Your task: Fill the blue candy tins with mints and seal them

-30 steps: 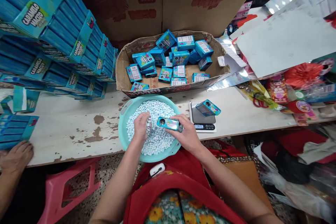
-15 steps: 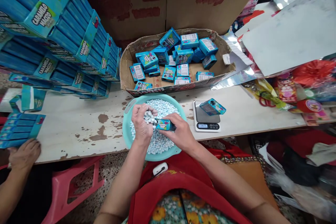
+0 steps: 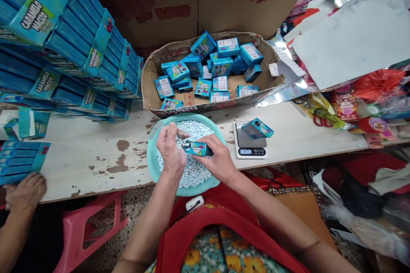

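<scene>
My right hand (image 3: 219, 158) grips a small blue candy box (image 3: 196, 148) over the basin, its end turned toward my left hand. My left hand (image 3: 171, 149) is cupped and curled at that end, with a few small white candies showing between palm and box; how many lie inside the fingers is hidden. Below both hands, a turquoise basin (image 3: 151, 158) is filled with pale blue and white candies (image 3: 194, 175). To the right, a digital scale (image 3: 244, 141) carries another blue candy box (image 3: 257, 128), which lies tilted across its plate.
Behind the basin stands a cut-down cardboard box (image 3: 150, 94) with several blue candy boxes. Tall stacks of blue display packs (image 3: 77, 47) rise at left. Another person's hand (image 3: 27, 190) rests near a pack at the table edge. Plastic packaging (image 3: 346, 106) clutters the right.
Fewer candies show in my left hand than before, and its fingers have curled closer around the box's end. My right hand still holds the box. The whole view has shifted slightly.
</scene>
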Tool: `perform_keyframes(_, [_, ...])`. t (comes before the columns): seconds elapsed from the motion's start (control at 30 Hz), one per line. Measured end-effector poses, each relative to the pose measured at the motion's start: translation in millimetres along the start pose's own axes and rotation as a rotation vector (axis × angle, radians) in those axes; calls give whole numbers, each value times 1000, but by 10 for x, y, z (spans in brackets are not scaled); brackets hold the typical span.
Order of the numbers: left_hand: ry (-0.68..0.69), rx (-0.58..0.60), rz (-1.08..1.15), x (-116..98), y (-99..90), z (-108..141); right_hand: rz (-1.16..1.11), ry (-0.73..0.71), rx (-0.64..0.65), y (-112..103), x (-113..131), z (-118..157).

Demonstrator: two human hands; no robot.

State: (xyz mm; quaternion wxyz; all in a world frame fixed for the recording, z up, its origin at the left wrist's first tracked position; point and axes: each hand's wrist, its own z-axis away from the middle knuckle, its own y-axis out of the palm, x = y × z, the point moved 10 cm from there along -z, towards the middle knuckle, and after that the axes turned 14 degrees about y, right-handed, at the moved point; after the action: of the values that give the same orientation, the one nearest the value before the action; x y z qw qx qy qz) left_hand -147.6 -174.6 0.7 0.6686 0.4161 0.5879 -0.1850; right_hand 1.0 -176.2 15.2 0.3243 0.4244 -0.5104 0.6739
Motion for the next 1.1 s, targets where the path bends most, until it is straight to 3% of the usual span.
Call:
perform_keyframes(0.23, [21,-44,-40,54,-1,-24,-5,17,-38,-30,-49,-38])
perform_keyframes(0.43, [81,-18,-48,-10,15,-33,-36,-16,-26,-18,7,-11])
perform_keyframes(0.6, [50,-24,-106,101,-30,-43,-63,36,-30,50,-107,-48])
perform_keyframes(0.77, [84,5,-83,53,7,-38,-81,22,-45,56,-113,-48])
perform_keyframes(0.97, [19,5,-23,15,46,-5,-193,40,-39,65,-268,-42])
perform_keyframes(1.1, [25,19,-45,27,-85,-124,-310,102,-24,-23,-413,4])
